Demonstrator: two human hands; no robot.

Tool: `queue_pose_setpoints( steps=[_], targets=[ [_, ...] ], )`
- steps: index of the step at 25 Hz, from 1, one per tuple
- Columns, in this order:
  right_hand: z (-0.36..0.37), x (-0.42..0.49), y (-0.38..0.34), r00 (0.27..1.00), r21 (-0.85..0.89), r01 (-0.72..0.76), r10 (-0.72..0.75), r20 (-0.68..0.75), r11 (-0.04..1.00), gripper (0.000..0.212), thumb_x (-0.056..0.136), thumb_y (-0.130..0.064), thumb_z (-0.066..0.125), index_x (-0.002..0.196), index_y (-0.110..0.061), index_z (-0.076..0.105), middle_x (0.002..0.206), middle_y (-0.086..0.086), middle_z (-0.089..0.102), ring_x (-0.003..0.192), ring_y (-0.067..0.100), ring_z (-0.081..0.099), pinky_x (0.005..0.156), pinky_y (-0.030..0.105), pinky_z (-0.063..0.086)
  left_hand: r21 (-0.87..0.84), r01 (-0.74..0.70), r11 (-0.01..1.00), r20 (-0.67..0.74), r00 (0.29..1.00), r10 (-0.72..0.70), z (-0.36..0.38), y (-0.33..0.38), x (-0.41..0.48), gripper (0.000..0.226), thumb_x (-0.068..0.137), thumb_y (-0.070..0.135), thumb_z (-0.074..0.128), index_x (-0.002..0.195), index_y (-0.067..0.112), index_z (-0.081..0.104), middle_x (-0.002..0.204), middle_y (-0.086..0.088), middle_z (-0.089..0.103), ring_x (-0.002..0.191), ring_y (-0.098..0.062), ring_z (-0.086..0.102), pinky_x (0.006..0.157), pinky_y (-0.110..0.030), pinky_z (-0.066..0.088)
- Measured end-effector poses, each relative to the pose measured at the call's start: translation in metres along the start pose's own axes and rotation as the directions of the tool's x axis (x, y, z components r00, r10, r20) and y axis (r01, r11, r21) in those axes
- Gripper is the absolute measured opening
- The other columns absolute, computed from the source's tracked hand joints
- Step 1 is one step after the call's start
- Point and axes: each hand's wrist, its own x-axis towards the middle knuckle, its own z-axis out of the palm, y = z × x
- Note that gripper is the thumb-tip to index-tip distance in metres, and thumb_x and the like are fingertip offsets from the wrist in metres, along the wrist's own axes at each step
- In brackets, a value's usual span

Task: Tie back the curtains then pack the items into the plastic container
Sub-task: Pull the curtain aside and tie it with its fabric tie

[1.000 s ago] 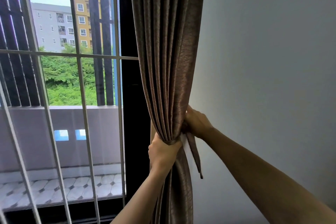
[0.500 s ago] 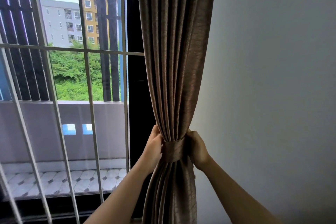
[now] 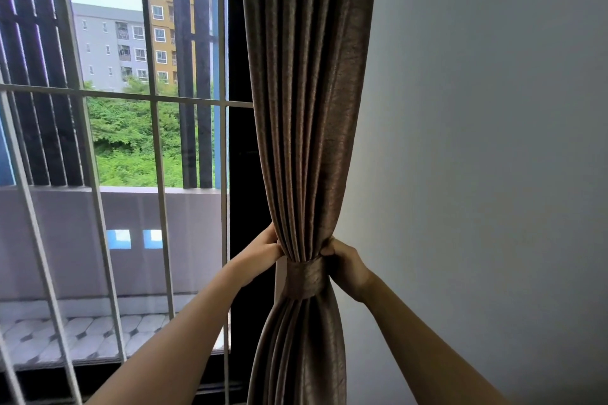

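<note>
A brown pleated curtain [image 3: 306,92] hangs at the right edge of the window, gathered into a tight bunch. A matching fabric tie-back band [image 3: 304,278] is wrapped around the bunch at its narrowest point. My left hand [image 3: 263,251] grips the curtain folds on the left side, just above the band. On the right side, my right hand [image 3: 345,265] pinches the curtain at the band's upper edge. The plastic container and the items are not in view.
A window with white metal bars [image 3: 158,174] fills the left half, and a balcony wall [image 3: 82,240] and buildings lie behind it. A dark window frame [image 3: 241,158] stands beside the curtain. A plain grey wall [image 3: 477,141] fills the right.
A second ago a loose tie end hung by my right hand; now the band sits closed around the bunch. Both hands have moved to grip the curtain just above it.
</note>
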Motion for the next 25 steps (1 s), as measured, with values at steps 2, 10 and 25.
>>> queue_pose_setpoints(
  steps=[2, 10, 25],
  targets=[
    [0.002, -0.001, -0.001, 1.000, -0.012, 0.011, -0.011, 0.016, 1.000, 0.069, 0.059, -0.045, 0.057, 0.121, -0.016, 0.052, 0.117, 0.004, 0.061, 0.108, 0.018, 0.058, 0.089, 0.026, 0.049, 0.056, -0.009, 0.998, -0.049, 0.999, 0.012, -0.002, 0.000, -0.001, 0.022, 0.085, 0.000, 0.060, 0.100, 0.015, 0.065, 0.096, 0.002, 0.067, 0.095, -0.014, 0.062, 0.084, -0.022, 0.052],
    [0.018, -0.003, 0.002, 0.995, -0.229, 0.092, -0.097, -0.011, 0.969, 0.072, 0.062, -0.021, 0.082, 0.126, -0.015, 0.050, 0.113, -0.002, 0.066, 0.106, 0.013, 0.063, 0.089, 0.027, 0.052, 0.473, -0.222, 0.853, -0.157, 0.931, 0.329, -0.020, 0.008, -0.013, 0.023, 0.074, 0.011, 0.073, 0.075, 0.032, 0.064, 0.079, 0.017, 0.057, 0.071, 0.003, 0.058, 0.065, -0.009, 0.042],
    [0.028, 0.006, 0.007, 0.990, -0.263, 0.094, -0.118, -0.076, 0.960, 0.077, 0.056, -0.034, 0.082, 0.124, -0.019, 0.049, 0.113, 0.000, 0.066, 0.101, 0.014, 0.065, 0.087, 0.028, 0.054, 0.308, 0.126, 0.943, -0.700, 0.701, 0.135, -0.039, 0.025, -0.006, 0.023, 0.083, -0.003, 0.050, 0.098, 0.009, 0.063, 0.093, -0.002, 0.062, 0.083, -0.022, 0.057, 0.072, -0.030, 0.047]
  ],
)
